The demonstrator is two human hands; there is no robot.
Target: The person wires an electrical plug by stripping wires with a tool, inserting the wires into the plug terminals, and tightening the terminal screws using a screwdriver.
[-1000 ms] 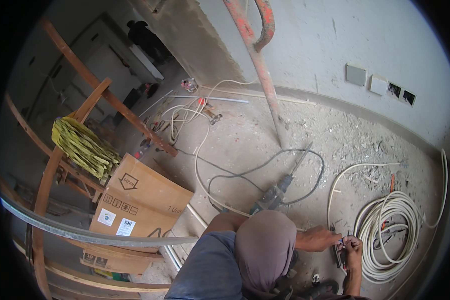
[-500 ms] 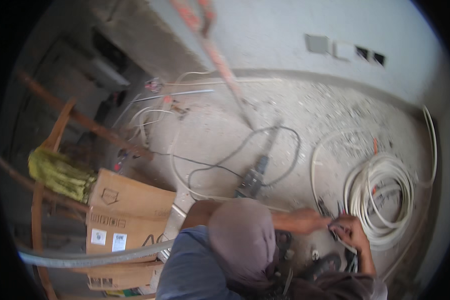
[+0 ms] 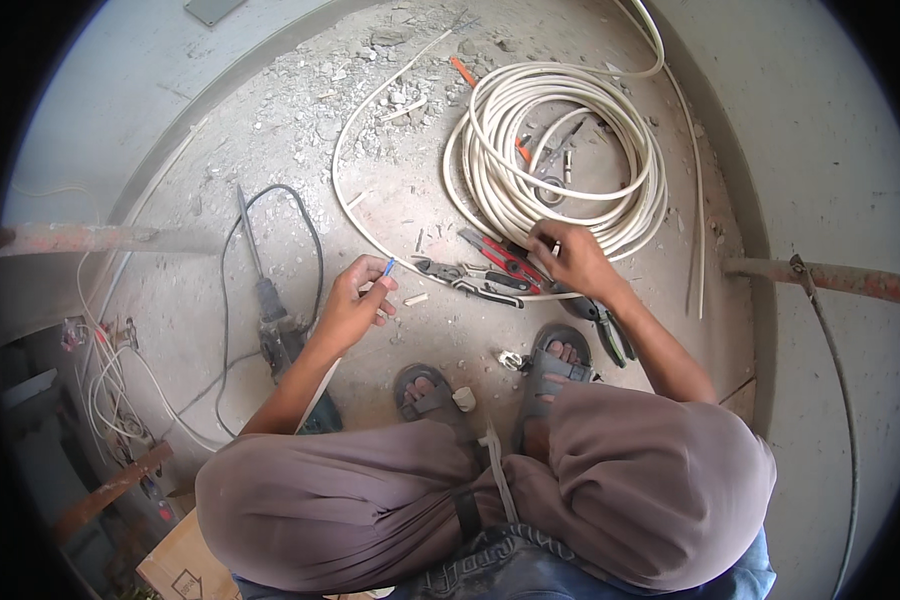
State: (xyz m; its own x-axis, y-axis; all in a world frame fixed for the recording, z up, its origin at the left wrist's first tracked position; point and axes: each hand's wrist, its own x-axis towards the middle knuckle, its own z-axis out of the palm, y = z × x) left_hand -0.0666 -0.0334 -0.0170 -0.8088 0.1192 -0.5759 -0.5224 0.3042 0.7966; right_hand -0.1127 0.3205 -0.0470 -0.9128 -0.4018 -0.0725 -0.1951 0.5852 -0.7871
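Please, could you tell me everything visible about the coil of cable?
The coil of cable is off-white, plastic-looking, wound in many loose, overlapping loops. It lies on the dusty floor, with small items inside its ring. One length leads out at the top. The right hand overlaps its near edge; contact is unclear.

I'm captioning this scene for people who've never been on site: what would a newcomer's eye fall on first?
Probably the big coil of off-white cable on the floor right of centre, with the right hand at its near edge. Next, perhaps, the power tool with a long pointed bit, lying left of the left hand, which pinches a small blue piece. Grey rubble litters the floor left of the coil.
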